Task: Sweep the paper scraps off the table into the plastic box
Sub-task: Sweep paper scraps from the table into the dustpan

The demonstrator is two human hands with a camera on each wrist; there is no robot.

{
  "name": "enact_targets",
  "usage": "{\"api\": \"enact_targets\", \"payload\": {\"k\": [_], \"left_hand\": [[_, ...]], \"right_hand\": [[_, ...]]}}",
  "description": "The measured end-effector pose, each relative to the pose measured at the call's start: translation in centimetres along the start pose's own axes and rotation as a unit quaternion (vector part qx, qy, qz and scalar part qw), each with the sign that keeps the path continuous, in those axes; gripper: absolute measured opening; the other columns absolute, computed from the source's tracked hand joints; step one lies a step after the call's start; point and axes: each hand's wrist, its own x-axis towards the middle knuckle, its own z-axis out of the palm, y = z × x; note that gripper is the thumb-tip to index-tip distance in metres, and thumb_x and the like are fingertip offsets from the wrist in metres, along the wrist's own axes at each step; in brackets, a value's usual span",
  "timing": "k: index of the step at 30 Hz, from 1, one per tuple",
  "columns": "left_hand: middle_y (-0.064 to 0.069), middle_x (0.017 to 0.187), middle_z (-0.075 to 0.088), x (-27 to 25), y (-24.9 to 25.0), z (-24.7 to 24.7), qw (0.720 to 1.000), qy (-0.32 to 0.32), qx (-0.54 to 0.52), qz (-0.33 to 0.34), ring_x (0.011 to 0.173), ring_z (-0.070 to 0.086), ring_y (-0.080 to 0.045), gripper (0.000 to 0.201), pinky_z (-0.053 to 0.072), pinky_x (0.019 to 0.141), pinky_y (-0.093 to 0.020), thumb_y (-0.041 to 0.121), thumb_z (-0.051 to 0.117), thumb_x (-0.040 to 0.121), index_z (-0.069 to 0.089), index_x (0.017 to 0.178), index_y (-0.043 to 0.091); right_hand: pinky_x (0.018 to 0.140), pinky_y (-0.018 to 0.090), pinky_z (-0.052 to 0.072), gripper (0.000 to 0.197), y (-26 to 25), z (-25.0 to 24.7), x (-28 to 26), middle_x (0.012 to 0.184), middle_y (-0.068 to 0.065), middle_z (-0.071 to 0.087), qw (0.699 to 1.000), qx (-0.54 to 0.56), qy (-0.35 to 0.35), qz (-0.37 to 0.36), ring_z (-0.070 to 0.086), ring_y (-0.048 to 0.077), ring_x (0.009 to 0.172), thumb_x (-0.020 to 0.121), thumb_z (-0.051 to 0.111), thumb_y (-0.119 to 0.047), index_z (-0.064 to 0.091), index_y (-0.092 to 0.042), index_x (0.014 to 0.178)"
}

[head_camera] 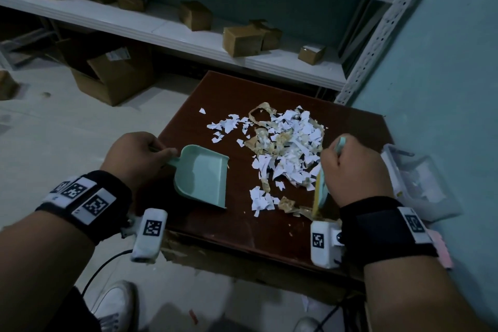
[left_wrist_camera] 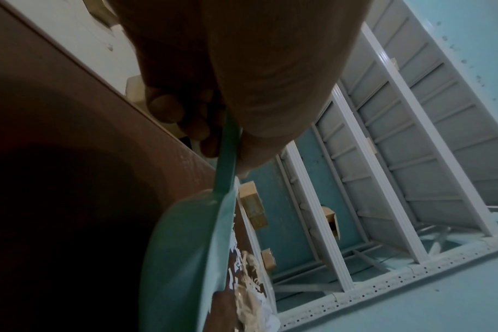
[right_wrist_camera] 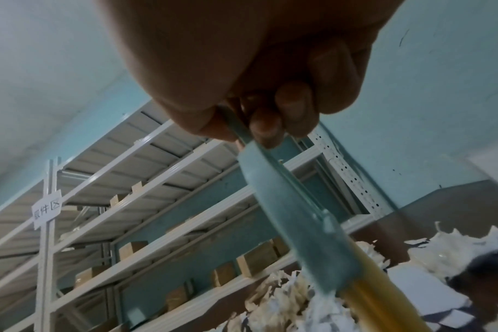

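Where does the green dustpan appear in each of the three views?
Head: dustpan left of centre on the table, handle held by the left hand.
Left wrist: lower centre, seen edge-on below the fingers.
Right wrist: not in it.
Shared landmark: the paper scraps, also at and.

one dustpan [head_camera: 200, 176], one brush [head_camera: 322, 191], one plastic box [head_camera: 420, 183], two hands [head_camera: 355, 170]

Dim, bluish, even light in all views; no glare. Wide-angle distortion bends the white metal shelving [head_camera: 188, 35] in the head view. The pale green plastic brush with yellow bristles [right_wrist_camera: 299, 213] is motion-blurred; shadow darkens the left wrist view's lower left.
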Motion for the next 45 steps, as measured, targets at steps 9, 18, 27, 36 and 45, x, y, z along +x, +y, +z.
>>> {"api": "enact_targets", "payload": {"k": [9, 18, 27, 36, 45], "left_hand": [[-0.004, 0.069, 0.071, 0.5, 0.0, -0.1, 0.999, -0.024, -0.035, -0.001, 0.061, 0.064, -0.017, 0.027, 0.042, 0.055, -0.028, 0.035, 0.079, 0.089, 0.074, 0.077, 0.012], [-0.007, 0.071, 0.074, 0.5, -0.9, 0.2, 0.995, -0.040, -0.088, -0.021, 0.060, 0.064, -0.021, 0.026, 0.048, 0.058, -0.030, 0.036, 0.082, 0.087, 0.075, 0.076, 0.013], [0.001, 0.074, 0.071, 0.5, -1.1, 1.1, 0.998, -0.063, 0.009, 0.009, 0.072, 0.065, -0.015, 0.029, 0.044, 0.057, -0.027, 0.042, 0.081, 0.085, 0.073, 0.072, 0.017], [0.004, 0.075, 0.070, 0.2, -0.8, 2.3, 0.996, -0.080, 0.045, 0.022, 0.071, 0.062, -0.009, 0.027, 0.042, 0.057, -0.027, 0.043, 0.080, 0.086, 0.073, 0.073, 0.020], [0.000, 0.077, 0.074, 0.2, -0.7, 1.6, 0.996, -0.092, 0.007, -0.017, 0.075, 0.068, -0.017, 0.028, 0.047, 0.060, -0.029, 0.045, 0.080, 0.086, 0.077, 0.075, 0.019]], "right_hand": [[0.055, 0.034, 0.039, 0.021, -1.1, 2.0, -0.5, 0.067, 0.004, 0.056, 0.997, 0.033, -0.074, -0.010, 0.053, 0.022, 0.062, 0.095, 0.046, -0.029, 0.052, -0.016, 0.079], [0.049, 0.031, 0.027, 0.022, -2.7, 3.1, -0.4, 0.063, 0.003, 0.052, 0.994, 0.073, -0.076, -0.030, 0.047, 0.019, 0.056, 0.094, 0.049, -0.026, 0.048, -0.017, 0.075], [0.046, 0.035, 0.037, 0.021, -4.2, 5.1, -0.9, 0.059, 0.006, 0.055, 0.984, 0.152, -0.068, -0.056, 0.051, 0.025, 0.052, 0.095, 0.049, -0.028, 0.054, -0.015, 0.080], [0.058, 0.037, 0.057, 0.015, -6.7, 5.7, -1.6, 0.073, -0.002, 0.068, 0.964, 0.244, -0.098, -0.036, 0.066, 0.014, 0.065, 0.099, 0.050, -0.030, 0.059, -0.023, 0.090], [0.051, 0.027, 0.055, 0.017, -6.6, 2.9, -1.0, 0.074, -0.004, 0.067, 0.966, 0.248, -0.021, -0.069, 0.067, 0.007, 0.064, 0.103, 0.049, -0.031, 0.055, -0.026, 0.089]]}}
